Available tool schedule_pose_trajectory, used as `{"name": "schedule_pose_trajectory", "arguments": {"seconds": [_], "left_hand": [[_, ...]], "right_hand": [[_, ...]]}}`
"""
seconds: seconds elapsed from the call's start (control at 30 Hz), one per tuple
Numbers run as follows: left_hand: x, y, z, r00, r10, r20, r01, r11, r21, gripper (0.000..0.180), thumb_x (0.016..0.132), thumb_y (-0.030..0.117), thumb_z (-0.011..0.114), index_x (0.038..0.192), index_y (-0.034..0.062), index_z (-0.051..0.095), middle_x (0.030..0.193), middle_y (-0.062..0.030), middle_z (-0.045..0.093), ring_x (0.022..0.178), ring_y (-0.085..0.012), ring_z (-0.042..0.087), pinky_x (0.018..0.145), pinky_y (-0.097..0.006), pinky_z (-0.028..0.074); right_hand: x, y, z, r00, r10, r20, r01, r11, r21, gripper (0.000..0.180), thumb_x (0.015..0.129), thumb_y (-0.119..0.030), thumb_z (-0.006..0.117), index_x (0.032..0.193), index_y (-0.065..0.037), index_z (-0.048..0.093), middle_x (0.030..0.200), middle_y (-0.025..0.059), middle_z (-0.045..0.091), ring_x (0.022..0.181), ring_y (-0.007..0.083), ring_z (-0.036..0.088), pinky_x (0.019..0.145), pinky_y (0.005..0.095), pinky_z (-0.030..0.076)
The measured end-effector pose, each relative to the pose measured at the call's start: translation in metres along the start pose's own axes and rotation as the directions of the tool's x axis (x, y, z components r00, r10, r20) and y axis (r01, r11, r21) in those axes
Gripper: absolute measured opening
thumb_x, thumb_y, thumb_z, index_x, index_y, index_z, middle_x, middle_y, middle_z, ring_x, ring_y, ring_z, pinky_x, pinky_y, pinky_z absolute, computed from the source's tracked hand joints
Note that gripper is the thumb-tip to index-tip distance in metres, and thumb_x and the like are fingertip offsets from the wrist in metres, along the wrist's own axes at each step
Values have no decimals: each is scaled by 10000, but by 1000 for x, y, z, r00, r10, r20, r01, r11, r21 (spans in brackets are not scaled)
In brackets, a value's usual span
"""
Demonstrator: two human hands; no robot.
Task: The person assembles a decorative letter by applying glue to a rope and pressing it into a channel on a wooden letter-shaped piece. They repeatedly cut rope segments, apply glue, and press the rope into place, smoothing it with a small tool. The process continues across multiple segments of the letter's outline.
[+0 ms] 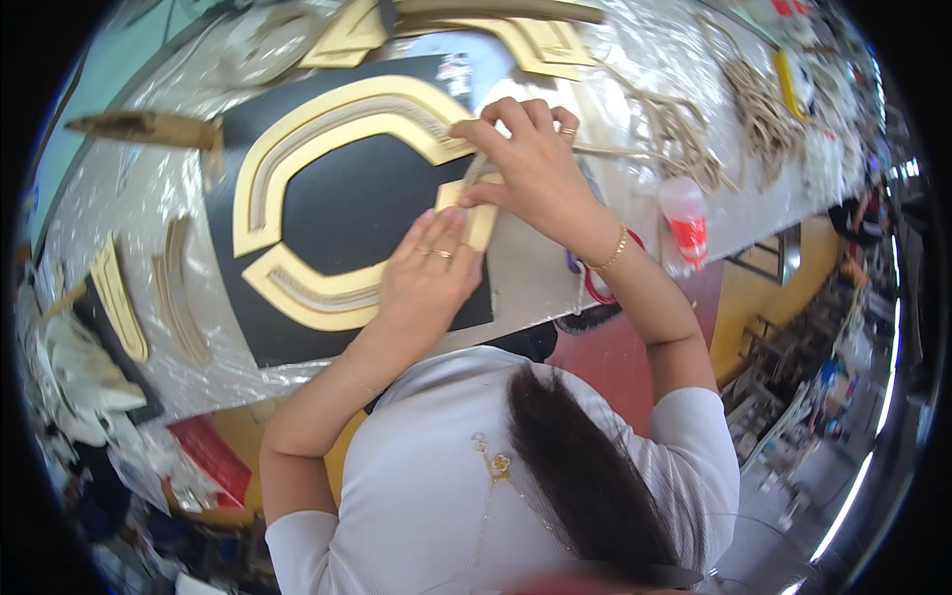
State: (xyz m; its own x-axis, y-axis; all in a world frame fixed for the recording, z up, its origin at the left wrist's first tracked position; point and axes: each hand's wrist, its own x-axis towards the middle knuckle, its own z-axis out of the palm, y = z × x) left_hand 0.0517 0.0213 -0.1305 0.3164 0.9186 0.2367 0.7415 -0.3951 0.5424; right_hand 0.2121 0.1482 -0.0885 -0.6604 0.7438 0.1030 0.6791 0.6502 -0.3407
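The beige cord (620,153) is running under the curled fingers of your right hand (535,171); I cannot tell whether they are gripping. Your left hand (428,275) is resting extended fingers on the cream panel (484,224), over the black board (337,210). Probably soft and light, the cord is wanting a pinch beside the panel.
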Motion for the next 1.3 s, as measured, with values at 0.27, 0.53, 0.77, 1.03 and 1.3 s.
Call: {"name": "schedule_pose_trajectory", "arguments": {"seconds": [0.27, 0.53, 0.77, 1.03, 1.3], "left_hand": [[-1, -4, -32, 969, -244, -41, 237, 964, -123, 366, 823, 195, 773, 1099, -7, 642, 1217, -181, 579, 1176, -365, 535, 1007, -465, 414], [14, 13, -21, 870, -489, 52, 489, 872, 30, 506, 739, 252, 847, 1099, 31, 567, 1079, -152, 524, 1007, -347, 482, 892, -446, 393], [34, 10, -49, 717, -553, 425, 684, 676, -275, 573, 718, 224, 878, 1145, -16, 582, 763, -89, 625, 677, -178, 580, 648, -310, 472], [60, 10, -98, 702, -333, 630, 540, 825, -166, 589, 752, 291, 852, 1205, -9, 625, 657, -88, 619, 569, -140, 553, 554, -304, 421], [83, 12, -121, 687, -217, 694, 403, 908, -116, 512, 749, 254, 826, 1164, 3, 659, 657, -130, 639, 559, -226, 576, 575, -342, 434]], "right_hand": [[-127, 38, -69, 793, 562, 235, -555, 826, -102, 445, 732, -154, 811, 1082, -27, 568, 1048, 169, 607, 959, 355, 610, 814, 413, 499], [-188, 33, -36, 706, 691, 158, -702, 712, 23, 454, 710, -12, 717, 1126, -10, 537, 1045, 180, 589, 951, 371, 602, 814, 428, 506], [-194, 35, -71, 831, 556, 20, -546, 808, 220, 594, 666, -250, 891, 1070, -7, 529, 966, 137, 576, 816, 282, 589, 728, 374, 496], [-171, 30, -83, 895, 341, 289, -421, 860, 290, 691, 637, -478, 891, 1053, -10, 599, 993, 130, 645, 911, 310, 660, 801, 369, 525], [-165, 35, -79, 853, 333, 402, -482, 798, 361, 724, 650, -515, 874, 1087, 0, 613, 1000, 149, 646, 933, 326, 656, 824, 385, 518]]}}
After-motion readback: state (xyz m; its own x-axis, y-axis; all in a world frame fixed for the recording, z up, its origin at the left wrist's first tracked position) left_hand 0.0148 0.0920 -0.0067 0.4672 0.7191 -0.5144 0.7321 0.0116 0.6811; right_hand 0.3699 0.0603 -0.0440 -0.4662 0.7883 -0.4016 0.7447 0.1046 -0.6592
